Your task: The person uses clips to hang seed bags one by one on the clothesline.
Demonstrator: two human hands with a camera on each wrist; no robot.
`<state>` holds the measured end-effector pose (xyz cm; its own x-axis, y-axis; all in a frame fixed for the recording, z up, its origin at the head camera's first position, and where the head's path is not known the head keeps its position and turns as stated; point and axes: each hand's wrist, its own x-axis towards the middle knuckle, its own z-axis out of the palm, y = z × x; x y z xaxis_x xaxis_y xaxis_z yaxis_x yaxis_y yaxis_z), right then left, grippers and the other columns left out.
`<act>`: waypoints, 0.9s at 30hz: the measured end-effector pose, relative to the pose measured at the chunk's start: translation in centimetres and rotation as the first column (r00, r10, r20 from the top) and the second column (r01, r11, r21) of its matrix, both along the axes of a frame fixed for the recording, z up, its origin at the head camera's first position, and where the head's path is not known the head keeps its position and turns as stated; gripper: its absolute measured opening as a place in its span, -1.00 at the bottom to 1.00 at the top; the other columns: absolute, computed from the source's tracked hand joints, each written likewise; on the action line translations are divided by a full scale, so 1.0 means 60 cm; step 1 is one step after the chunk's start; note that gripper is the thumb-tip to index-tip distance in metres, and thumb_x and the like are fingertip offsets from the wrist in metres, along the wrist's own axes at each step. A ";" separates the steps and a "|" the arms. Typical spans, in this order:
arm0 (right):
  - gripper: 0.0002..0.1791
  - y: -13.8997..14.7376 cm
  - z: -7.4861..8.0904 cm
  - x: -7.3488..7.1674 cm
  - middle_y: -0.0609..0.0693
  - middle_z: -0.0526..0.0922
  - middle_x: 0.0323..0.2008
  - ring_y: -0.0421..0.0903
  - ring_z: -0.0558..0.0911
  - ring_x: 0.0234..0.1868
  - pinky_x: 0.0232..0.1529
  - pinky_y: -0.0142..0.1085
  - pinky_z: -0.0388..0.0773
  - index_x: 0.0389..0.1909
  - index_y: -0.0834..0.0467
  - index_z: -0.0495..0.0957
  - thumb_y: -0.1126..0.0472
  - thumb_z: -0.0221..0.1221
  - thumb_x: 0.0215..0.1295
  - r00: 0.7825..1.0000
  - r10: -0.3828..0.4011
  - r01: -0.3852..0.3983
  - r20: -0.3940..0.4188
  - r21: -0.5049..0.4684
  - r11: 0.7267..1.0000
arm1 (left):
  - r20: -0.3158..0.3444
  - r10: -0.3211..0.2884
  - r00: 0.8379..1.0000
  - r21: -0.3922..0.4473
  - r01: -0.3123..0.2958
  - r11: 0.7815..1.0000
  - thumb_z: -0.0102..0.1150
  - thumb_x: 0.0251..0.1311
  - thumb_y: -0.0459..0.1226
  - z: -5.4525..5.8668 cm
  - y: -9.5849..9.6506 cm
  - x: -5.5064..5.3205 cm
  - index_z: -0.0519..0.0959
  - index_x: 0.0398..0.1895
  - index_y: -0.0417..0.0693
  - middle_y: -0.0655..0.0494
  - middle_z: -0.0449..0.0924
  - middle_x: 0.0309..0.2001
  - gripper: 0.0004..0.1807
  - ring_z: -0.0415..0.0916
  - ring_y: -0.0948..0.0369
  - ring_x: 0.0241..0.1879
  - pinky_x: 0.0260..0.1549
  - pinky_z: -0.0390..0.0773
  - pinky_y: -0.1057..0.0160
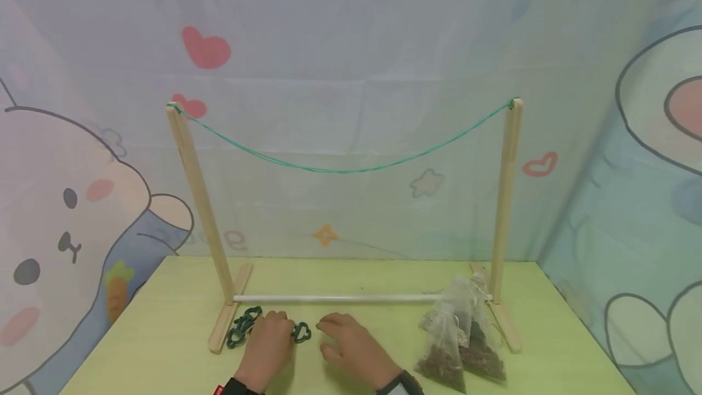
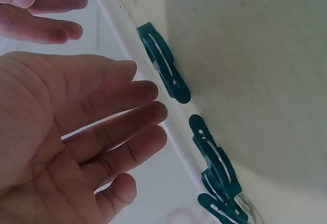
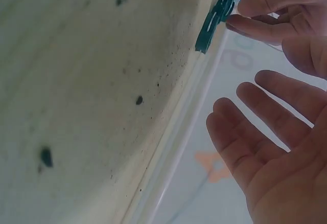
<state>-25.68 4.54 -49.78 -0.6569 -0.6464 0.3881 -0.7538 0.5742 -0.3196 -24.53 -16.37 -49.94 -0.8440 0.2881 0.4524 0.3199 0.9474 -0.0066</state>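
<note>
My left hand (image 1: 269, 343) is among green plastic clothespins, its fingers extended and holding nothing. In the left wrist view, one clothespin (image 2: 163, 63) lies just beyond the fingertips, apart from a cluster of clothespins (image 2: 217, 165) lower down. From the head, one clothespin (image 1: 301, 332) shows right of the left hand and several clothespins (image 1: 244, 327) are grouped left of it. The right hand (image 1: 356, 346) hovers low over the table to the right of that single clothespin. Its fingers (image 3: 255, 132) are loosely spread, nothing between them.
Behind the hands stands a wooden frame with a left post (image 1: 203, 200), a right post (image 1: 507, 200) and a white crossbar (image 1: 334, 298). A green cord (image 1: 340, 171) sags between the post tops. Sheer drawstring bags (image 1: 445, 355) with dark brown contents sit at the right.
</note>
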 end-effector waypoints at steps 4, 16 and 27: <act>-0.64 -0.004 0.000 0.004 0.12 0.64 0.18 0.03 0.64 0.15 0.15 -0.23 0.64 0.18 0.27 0.64 0.23 0.22 0.45 1.000 -0.006 0.006 0.011 0.004 1.000 | 0.012 0.008 1.000 -0.025 -0.008 1.000 0.47 -0.11 -0.45 -0.002 0.002 0.001 0.64 -0.63 -0.10 0.10 0.53 -0.56 -0.83 0.50 0.10 -0.50 -0.46 0.51 0.07; -0.61 0.001 0.002 0.007 0.11 0.63 0.20 0.03 0.63 0.18 0.18 -0.22 0.63 0.21 0.27 0.62 0.20 0.25 0.45 0.999 -0.027 0.026 0.032 0.021 0.999 | 0.011 0.001 1.000 -0.022 0.000 1.000 0.46 -0.09 -0.42 -0.012 -0.003 -0.002 0.58 -0.71 -0.09 0.10 0.49 -0.63 -0.78 0.49 0.09 -0.53 -0.48 0.49 0.07; -0.64 0.024 0.010 -0.012 0.15 0.69 0.09 0.01 0.73 -0.03 -0.07 -0.27 0.69 0.22 0.26 0.61 0.24 0.18 0.49 0.966 0.013 0.042 0.257 -0.207 0.977 | 0.045 -0.071 0.996 0.185 0.061 0.981 0.44 0.04 -0.47 0.013 0.011 0.001 0.56 -0.74 -0.08 0.17 0.44 -0.57 -0.68 0.44 0.21 -0.56 -0.55 0.43 0.22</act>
<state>-26.42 5.99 -49.17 -0.7605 -0.5585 0.3311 -0.6230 0.4841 -0.6144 -24.45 -15.72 -49.15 -0.8493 0.2604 0.4592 0.3773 0.9078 0.1830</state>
